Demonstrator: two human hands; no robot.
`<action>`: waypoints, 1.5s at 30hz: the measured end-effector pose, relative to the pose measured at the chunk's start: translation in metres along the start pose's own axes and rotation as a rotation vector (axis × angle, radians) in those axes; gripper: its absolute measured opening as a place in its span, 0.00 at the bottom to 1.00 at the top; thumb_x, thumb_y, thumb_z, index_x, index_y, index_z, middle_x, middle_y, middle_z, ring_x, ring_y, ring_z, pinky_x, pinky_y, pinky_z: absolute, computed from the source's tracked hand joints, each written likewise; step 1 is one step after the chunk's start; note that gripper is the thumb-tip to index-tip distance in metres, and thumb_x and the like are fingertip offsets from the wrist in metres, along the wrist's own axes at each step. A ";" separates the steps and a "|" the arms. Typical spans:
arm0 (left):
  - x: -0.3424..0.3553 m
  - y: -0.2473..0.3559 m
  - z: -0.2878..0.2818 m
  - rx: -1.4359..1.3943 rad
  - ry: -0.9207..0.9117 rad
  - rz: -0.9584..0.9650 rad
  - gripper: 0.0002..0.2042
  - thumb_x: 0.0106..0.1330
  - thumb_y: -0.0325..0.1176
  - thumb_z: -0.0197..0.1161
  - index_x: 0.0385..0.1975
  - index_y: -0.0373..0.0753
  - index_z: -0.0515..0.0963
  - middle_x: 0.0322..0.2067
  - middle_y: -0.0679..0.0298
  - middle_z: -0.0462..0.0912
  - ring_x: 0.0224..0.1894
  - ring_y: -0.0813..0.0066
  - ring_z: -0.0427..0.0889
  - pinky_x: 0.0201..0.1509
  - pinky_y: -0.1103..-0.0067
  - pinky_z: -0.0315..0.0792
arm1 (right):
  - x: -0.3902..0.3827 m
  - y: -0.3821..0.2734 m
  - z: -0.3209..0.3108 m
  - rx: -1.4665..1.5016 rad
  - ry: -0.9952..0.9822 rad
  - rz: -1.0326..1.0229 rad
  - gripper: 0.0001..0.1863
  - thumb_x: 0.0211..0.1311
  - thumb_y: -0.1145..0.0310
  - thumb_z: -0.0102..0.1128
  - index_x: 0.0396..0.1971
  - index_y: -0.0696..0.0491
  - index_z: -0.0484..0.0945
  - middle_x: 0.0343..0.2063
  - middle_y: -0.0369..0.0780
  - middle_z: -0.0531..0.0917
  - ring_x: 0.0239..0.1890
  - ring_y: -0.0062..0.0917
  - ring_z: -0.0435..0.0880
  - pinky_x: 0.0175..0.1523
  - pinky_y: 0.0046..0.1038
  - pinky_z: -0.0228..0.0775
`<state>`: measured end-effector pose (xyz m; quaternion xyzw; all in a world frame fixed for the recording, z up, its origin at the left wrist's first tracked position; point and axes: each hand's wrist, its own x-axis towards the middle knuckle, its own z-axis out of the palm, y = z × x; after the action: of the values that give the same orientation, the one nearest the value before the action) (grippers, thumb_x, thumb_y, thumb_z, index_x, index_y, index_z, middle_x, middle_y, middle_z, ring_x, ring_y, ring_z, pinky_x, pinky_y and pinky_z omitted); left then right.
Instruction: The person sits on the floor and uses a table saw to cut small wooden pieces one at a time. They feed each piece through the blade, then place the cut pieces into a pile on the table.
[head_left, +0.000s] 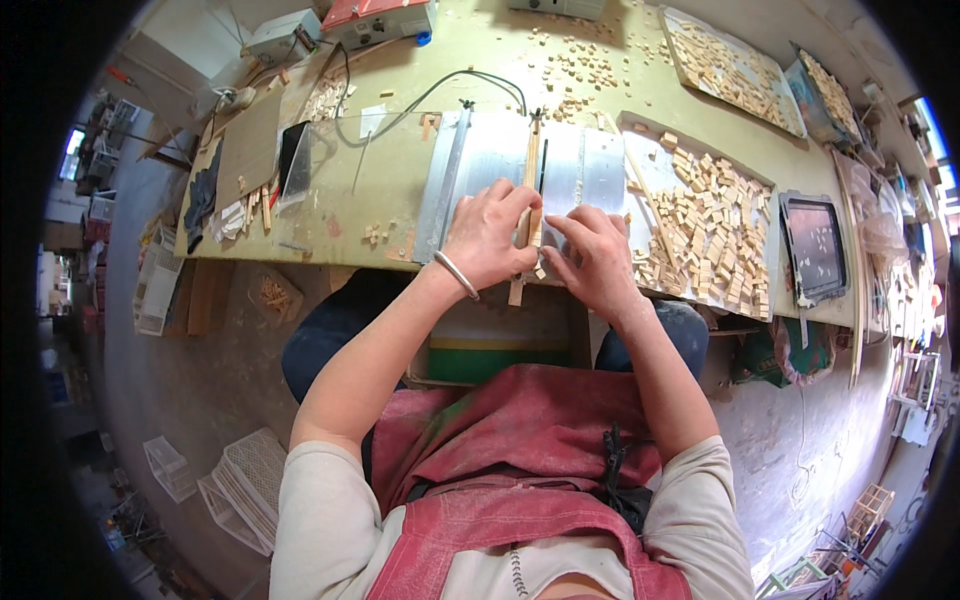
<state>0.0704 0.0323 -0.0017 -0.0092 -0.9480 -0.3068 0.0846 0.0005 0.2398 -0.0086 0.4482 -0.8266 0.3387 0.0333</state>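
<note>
My left hand point(492, 235) is closed around a narrow wooden strip point(534, 170), its thumb and fingers pressing on the sides. The strip runs lengthwise over a silvery metal plate point(600, 165), and a piece of wood juts past the table's near edge below my fingers. Just right of the strip, a dark narrow slot point(544, 165) is visible in the plate. My right hand point(597, 258) hovers close beside the strip, its thumb and forefinger curved with the tips apart. Nothing shows between them. Small wooden pieces lie by its fingertips.
A tray point(640, 125) of small wooden blocks point(715, 220) stands at right. More blocks fill a far tray point(690, 80) and lie scattered at the back. A clear sheet point(350, 190) covers the left side; a black cable point(430, 85) crosses behind. A black frame point(812, 247) sits far right.
</note>
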 end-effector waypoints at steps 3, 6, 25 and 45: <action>-0.001 0.001 -0.001 -0.001 -0.005 -0.011 0.22 0.55 0.37 0.75 0.51 0.47 0.80 0.46 0.58 0.80 0.52 0.51 0.82 0.56 0.59 0.73 | 0.000 0.005 0.005 -0.006 0.004 -0.001 0.19 0.59 0.69 0.78 0.51 0.47 0.88 0.40 0.37 0.83 0.48 0.34 0.83 0.55 0.39 0.69; -0.001 0.000 -0.001 -0.007 -0.006 -0.017 0.22 0.55 0.36 0.75 0.51 0.47 0.80 0.46 0.59 0.80 0.52 0.52 0.82 0.57 0.61 0.73 | 0.000 0.006 0.007 0.000 0.006 0.007 0.20 0.59 0.69 0.78 0.52 0.47 0.88 0.40 0.37 0.83 0.48 0.34 0.82 0.55 0.39 0.69; 0.005 -0.007 0.001 -0.133 -0.017 -0.081 0.21 0.52 0.36 0.74 0.47 0.44 0.80 0.46 0.58 0.81 0.52 0.51 0.83 0.55 0.60 0.76 | 0.007 0.009 0.004 0.016 -0.001 0.019 0.20 0.58 0.69 0.78 0.52 0.45 0.89 0.39 0.38 0.82 0.47 0.35 0.83 0.54 0.39 0.68; 0.013 -0.010 0.000 -0.118 -0.019 -0.090 0.22 0.48 0.38 0.74 0.45 0.44 0.81 0.44 0.58 0.82 0.49 0.50 0.83 0.54 0.59 0.75 | 0.002 0.004 0.006 0.019 0.151 0.144 0.10 0.66 0.69 0.73 0.44 0.53 0.89 0.34 0.40 0.84 0.40 0.36 0.84 0.51 0.38 0.69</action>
<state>0.0569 0.0238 -0.0050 0.0256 -0.9284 -0.3657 0.0610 -0.0018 0.2363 -0.0147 0.3610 -0.8485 0.3810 0.0670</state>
